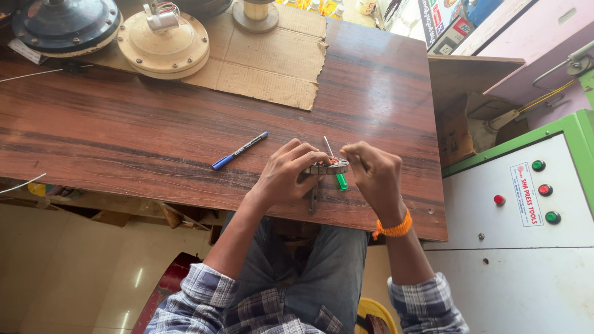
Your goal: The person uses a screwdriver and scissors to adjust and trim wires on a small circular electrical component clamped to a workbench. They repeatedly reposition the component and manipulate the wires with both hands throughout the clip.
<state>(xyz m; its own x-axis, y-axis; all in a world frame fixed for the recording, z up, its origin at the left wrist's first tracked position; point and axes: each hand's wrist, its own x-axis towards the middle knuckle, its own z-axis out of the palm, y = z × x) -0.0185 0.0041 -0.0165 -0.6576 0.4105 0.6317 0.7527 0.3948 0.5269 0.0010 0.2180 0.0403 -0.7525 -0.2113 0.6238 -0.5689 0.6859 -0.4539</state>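
A small round metal stator core with copper windings [328,166] sits near the wooden bench's [154,133] front edge, gripped by the left hand [286,176]. The right hand [374,173] is closed beside it, just above a green-handled screwdriver [337,173]. A blue pen [239,151] lies just left of the left hand.

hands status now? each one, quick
Left hand: closed on the round metal part.
Right hand: fist closed beside the same part; a green-handled tool by it; grip unclear.

A flat metal ring, apparently wire-wound [328,166], held level above a green-handled screwdriver [340,180].
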